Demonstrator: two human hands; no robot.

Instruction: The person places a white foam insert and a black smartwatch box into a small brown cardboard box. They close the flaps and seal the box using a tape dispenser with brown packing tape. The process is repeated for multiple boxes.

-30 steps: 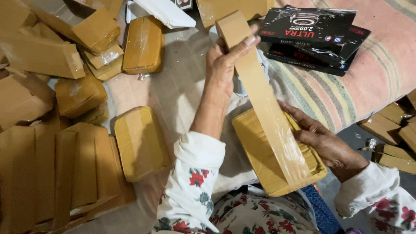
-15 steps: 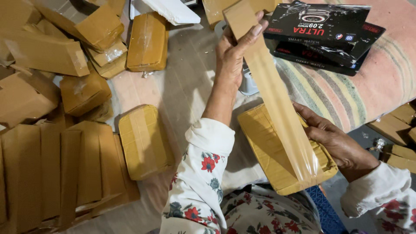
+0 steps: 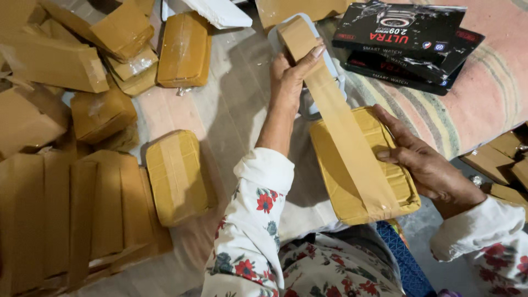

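My left hand (image 3: 290, 74) grips a roll of brown packing tape (image 3: 295, 33) and holds it away from me. A long strip of tape (image 3: 346, 132) stretches from the roll down over a flat brown-wrapped parcel (image 3: 335, 170) on my lap. My right hand (image 3: 423, 162) lies on the parcel's right side, fingers flat, pressing it and the strip's edge. The strip's near end sticks over the parcel's near edge.
Several taped brown parcels (image 3: 176, 176) lie on the cloth to the left, with flat cardboard pieces (image 3: 66, 214) stacked at the near left. Black product boxes (image 3: 407, 44) sit on a striped blanket (image 3: 484, 99) at the far right. More small cartons (image 3: 506, 148) lie at the right edge.
My left hand has pulled the tape roll slightly farther away, lengthening the strip. My right hand stays pressed on the parcel.
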